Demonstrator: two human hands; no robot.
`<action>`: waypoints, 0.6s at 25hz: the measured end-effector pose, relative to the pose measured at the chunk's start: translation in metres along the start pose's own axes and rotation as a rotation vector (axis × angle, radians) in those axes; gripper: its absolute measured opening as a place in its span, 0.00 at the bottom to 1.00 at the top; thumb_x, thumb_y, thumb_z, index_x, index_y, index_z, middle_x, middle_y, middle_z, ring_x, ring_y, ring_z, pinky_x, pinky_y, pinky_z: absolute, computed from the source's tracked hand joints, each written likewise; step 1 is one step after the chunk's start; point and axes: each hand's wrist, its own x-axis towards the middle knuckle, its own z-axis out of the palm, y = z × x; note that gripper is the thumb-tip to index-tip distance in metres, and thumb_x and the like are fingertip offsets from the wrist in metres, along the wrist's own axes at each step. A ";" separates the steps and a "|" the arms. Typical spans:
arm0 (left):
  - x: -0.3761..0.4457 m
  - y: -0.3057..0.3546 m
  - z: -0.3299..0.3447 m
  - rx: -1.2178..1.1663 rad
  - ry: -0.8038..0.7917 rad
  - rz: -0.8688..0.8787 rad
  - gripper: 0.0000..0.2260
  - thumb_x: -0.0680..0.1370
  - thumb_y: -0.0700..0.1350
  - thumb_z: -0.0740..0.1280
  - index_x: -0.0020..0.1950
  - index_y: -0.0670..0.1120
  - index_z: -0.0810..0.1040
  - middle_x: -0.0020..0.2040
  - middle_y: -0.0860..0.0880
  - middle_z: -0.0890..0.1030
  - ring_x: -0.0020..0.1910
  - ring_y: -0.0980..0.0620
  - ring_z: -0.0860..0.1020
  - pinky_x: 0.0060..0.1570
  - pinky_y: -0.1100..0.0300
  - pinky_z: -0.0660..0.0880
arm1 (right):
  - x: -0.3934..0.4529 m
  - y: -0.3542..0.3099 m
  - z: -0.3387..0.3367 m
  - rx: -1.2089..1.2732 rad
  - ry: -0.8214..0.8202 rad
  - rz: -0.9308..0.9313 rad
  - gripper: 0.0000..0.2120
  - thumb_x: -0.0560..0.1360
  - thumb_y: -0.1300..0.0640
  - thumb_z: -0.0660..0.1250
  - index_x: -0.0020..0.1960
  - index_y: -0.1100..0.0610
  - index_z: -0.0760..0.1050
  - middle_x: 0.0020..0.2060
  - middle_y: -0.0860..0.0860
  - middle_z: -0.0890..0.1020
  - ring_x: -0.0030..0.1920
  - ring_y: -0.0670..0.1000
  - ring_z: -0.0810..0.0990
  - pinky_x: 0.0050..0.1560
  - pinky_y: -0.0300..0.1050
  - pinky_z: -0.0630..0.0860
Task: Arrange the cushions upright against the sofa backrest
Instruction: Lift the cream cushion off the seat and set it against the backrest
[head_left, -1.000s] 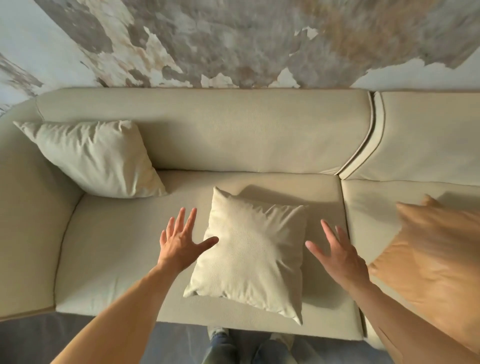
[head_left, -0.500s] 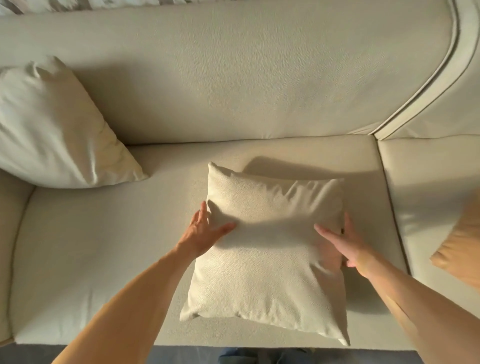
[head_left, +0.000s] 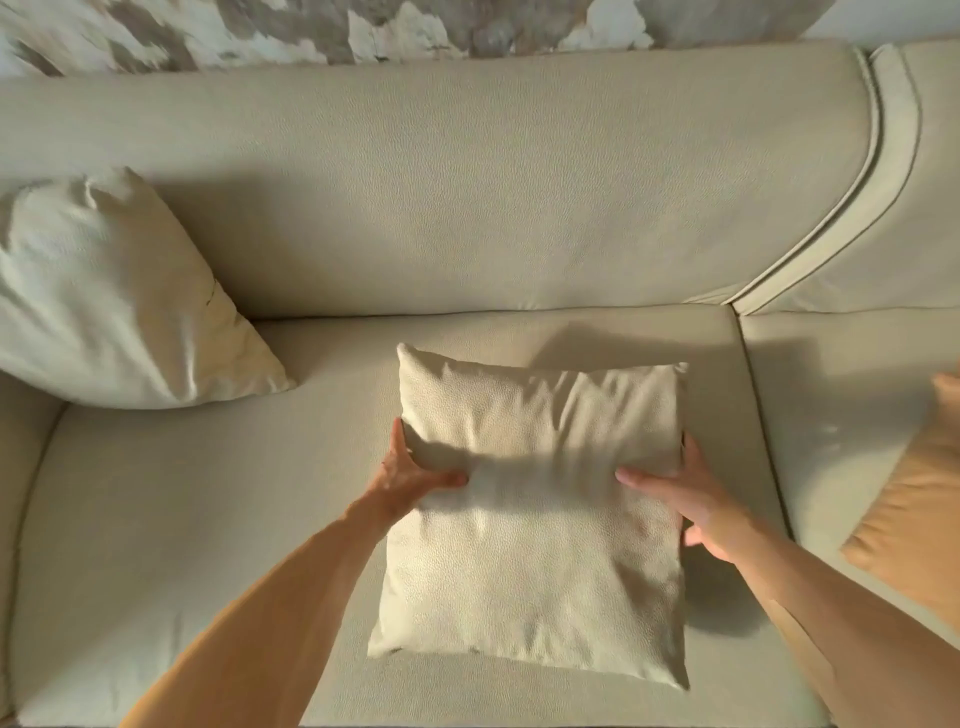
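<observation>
Gripping cream cushion (head_left: 535, 525) tighter, thumbs now pressed in

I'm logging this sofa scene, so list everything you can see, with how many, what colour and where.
Sofa: one, beige, fills the view; backrest across the top, seat below.
Middle cushion: one, cream, lying on the seat, gripped at both sides.
Corner cushion: one, cream, leaning in the left corner by the backrest.
Orange cushion: one, at the right edge, partly cut off.
Wall: patchy grey, brown and white, above the backrest.
Left hand: on the middle cushion's left edge, thumb on top.
Right hand: on its right edge, thumb on top.
</observation>
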 end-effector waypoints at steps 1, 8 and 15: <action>-0.008 0.007 -0.005 -0.007 0.024 0.031 0.57 0.66 0.44 0.81 0.80 0.54 0.43 0.75 0.42 0.65 0.73 0.40 0.66 0.65 0.48 0.69 | -0.007 -0.012 0.001 0.002 0.017 -0.043 0.57 0.62 0.54 0.82 0.78 0.47 0.48 0.67 0.46 0.71 0.60 0.52 0.71 0.60 0.56 0.67; -0.028 0.085 -0.053 -0.035 0.152 0.362 0.63 0.55 0.49 0.84 0.77 0.64 0.44 0.76 0.50 0.64 0.72 0.44 0.66 0.65 0.42 0.72 | -0.031 -0.117 -0.011 -0.005 -0.018 -0.220 0.52 0.56 0.43 0.82 0.70 0.42 0.53 0.67 0.44 0.68 0.64 0.54 0.72 0.57 0.67 0.75; -0.010 0.132 -0.071 -0.078 0.239 0.415 0.62 0.58 0.43 0.84 0.76 0.60 0.42 0.72 0.49 0.63 0.69 0.47 0.65 0.64 0.54 0.69 | -0.015 -0.170 0.000 0.071 0.020 -0.440 0.49 0.60 0.49 0.83 0.70 0.46 0.54 0.68 0.45 0.68 0.65 0.54 0.74 0.54 0.58 0.75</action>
